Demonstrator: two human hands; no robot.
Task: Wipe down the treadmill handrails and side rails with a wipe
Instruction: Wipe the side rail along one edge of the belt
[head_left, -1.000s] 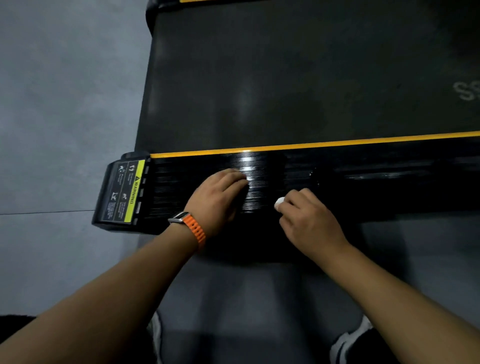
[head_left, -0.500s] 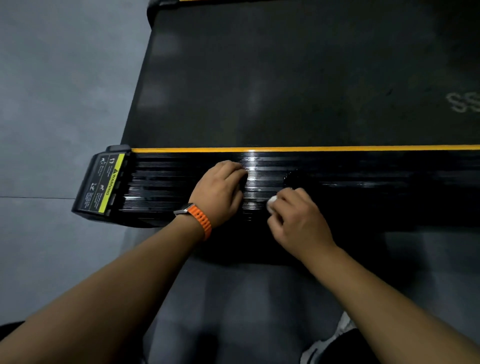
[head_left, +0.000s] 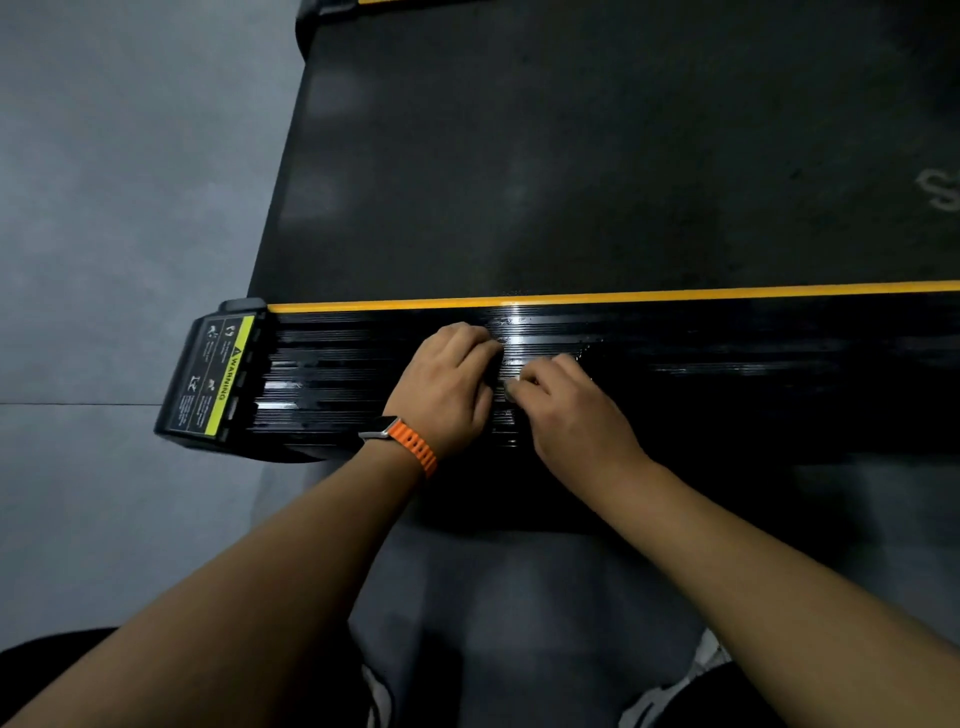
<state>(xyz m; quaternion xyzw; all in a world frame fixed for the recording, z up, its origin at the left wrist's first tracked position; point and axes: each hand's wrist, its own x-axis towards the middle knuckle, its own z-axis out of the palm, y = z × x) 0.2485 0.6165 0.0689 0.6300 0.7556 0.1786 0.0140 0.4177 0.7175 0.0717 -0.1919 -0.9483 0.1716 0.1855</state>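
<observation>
The black ribbed side rail (head_left: 727, 364) of the treadmill runs left to right across the middle, with a yellow stripe (head_left: 649, 296) along its far edge. My right hand (head_left: 571, 410) grips a small white wipe (head_left: 511, 387) and presses it onto the rail; only a bit of the wipe shows at my fingertips. My left hand (head_left: 447, 384), with an orange watch strap on the wrist, rests on the rail just left of it with its fingers curled down. The two hands nearly touch.
The rail's left end cap (head_left: 208, 384) carries a yellow warning label. Beyond the stripe lies the dark running belt (head_left: 571, 156). Grey floor (head_left: 104, 208) spreads to the left and below. My shoes (head_left: 670, 691) show at the bottom edge.
My right hand has slid left along the rail with the wipe, closing the gap to my left hand. The view has shifted slightly.
</observation>
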